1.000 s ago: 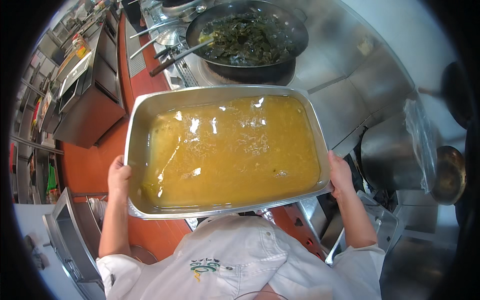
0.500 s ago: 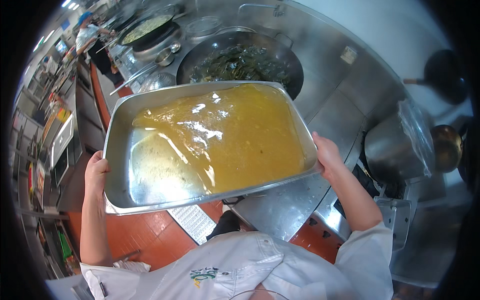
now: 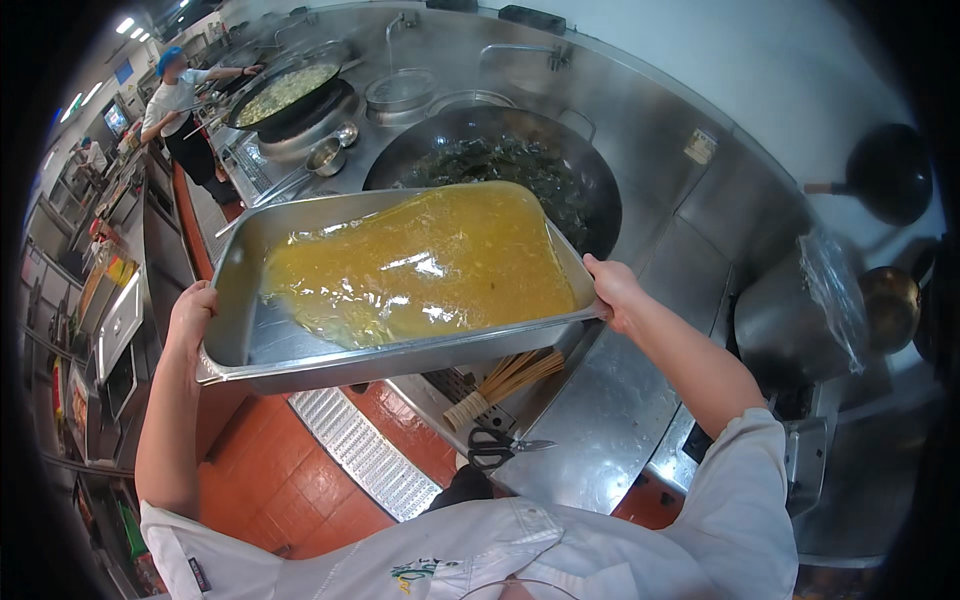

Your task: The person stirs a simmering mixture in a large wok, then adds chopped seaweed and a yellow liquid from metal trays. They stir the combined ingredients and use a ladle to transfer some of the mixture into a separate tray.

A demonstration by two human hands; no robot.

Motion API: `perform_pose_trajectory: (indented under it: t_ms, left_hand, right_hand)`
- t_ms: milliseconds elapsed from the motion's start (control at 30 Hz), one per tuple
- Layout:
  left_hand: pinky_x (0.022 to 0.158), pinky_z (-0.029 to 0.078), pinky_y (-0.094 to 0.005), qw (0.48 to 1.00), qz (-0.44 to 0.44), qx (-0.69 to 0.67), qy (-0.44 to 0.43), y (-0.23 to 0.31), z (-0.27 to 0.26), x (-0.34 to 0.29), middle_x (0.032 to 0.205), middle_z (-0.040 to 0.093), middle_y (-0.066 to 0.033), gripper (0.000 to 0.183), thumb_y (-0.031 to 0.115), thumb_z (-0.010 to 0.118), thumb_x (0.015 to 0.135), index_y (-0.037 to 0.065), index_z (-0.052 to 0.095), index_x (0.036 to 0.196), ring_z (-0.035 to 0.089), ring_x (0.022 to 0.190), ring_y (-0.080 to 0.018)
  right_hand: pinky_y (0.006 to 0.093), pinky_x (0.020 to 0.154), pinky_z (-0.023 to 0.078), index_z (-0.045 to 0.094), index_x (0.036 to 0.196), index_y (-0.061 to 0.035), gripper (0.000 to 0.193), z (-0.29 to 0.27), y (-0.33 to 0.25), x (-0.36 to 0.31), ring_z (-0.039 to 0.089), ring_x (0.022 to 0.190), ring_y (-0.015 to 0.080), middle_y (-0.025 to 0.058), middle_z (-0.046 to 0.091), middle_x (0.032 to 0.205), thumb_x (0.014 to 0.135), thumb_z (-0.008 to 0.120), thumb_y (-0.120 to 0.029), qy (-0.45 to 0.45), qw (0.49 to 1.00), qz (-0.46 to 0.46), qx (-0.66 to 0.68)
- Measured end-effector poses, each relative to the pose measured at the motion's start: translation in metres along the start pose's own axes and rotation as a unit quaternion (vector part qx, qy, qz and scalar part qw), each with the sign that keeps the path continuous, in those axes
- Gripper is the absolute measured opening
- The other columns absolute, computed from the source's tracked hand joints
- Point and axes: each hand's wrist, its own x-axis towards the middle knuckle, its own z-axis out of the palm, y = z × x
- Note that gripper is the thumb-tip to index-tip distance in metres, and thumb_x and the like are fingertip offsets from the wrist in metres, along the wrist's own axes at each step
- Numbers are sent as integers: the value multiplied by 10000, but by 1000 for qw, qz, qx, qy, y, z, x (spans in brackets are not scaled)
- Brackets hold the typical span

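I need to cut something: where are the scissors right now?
In the head view, the scissors are below the picture's centre, slightly to the right, at the steel counter's edge, just below the bamboo brush.

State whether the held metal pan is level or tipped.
Tipped: in the metal pan, yellow liquid gathers toward the far right, leaving the near-left bottom bare.

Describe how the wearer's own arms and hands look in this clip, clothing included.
The left hand and right hand are ungloved. The left forearm and right forearm are bare, with no watch or bracelet visible. The left sleeve and right sleeve are white, loose and short; the left carries a small dark tag.
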Motion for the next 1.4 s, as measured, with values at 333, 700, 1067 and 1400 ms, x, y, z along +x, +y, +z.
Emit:
perform_pose_trajectory:
  t_ms: [333, 700, 1067, 1400]
  left_hand:
    - [563, 348, -244, 999, 9, 39, -4, 4, -12, 68, 676, 485, -6, 69, 49, 523, 656, 52, 548, 720, 440, 594, -121]
    - [560, 355, -251, 994, 38, 102, -20, 27, -6, 105, 658, 480, -5, 26, 41, 517, 640, 59, 526, 657, 446, 601, -133]
    - [507, 392, -269, 985, 55, 159, -25, 54, -14, 150, 589, 505, -23, 77, 53, 532, 655, 39, 556, 584, 499, 547, -130]
    - [375, 366, -299, 999, -42, 6, -18, 109, 14, 134, 541, 454, -27, 63, 51, 516, 658, 83, 486, 614, 440, 397, -169]
  right_hand:
    - [302, 487, 223, 558, 837, -132, 369, 23, -36, 9, 318, 502, 106, -6, 474, 658, 1010, 437, -435, 0, 997, 46, -67]
    - [304, 512, 221, 515, 776, -136, 372, 32, -49, 26, 287, 512, 112, -8, 424, 623, 1003, 461, -426, 20, 996, 53, -68]
    - [291, 464, 227, 534, 758, -170, 333, 32, -60, 38, 316, 505, 95, -30, 461, 620, 975, 511, -422, 41, 996, 55, -52]
    - [282, 480, 204, 454, 681, -167, 378, 28, -68, 40, 260, 485, 91, -40, 342, 568, 992, 503, -377, 24, 997, 63, -28]
